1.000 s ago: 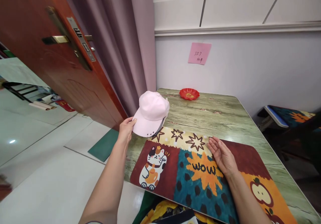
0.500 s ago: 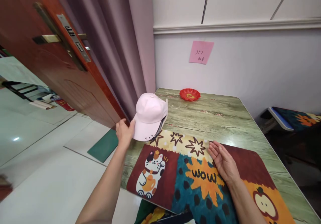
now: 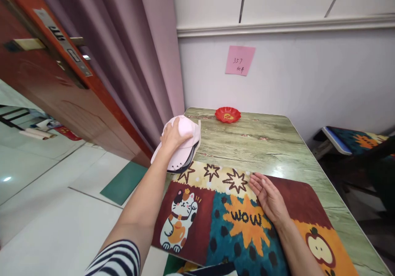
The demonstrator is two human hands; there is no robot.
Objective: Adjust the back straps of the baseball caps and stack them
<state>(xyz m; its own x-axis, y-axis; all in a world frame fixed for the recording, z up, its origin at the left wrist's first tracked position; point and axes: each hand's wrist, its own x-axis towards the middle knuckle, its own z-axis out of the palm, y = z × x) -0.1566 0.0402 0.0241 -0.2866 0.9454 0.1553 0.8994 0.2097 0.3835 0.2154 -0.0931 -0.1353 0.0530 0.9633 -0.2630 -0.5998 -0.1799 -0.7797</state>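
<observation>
A pale pink cap [image 3: 188, 128] lies at the left edge of the green wood-patterned table [image 3: 247, 138], with darker caps showing under its brim. My left hand [image 3: 174, 136] rests over the crown of the pink cap, fingers spread. On the colourful mat [image 3: 212, 226] with a cat, stars and "WOW" lies my right hand [image 3: 268, 193], palm turned inward and fingers stretched out, holding nothing. The mat covers the near part of the table.
A red scalloped dish [image 3: 227, 115] sits near the table's back edge. A pink note [image 3: 240, 60] is on the wall behind. At the left are a purple curtain [image 3: 145, 53], a wooden door [image 3: 61, 86] and a green mat [image 3: 123, 182] on the floor.
My left hand has moved from beside the pink cap's brim up onto its crown. The view has shifted slightly to the right. My right hand has hardly moved on the mat.
</observation>
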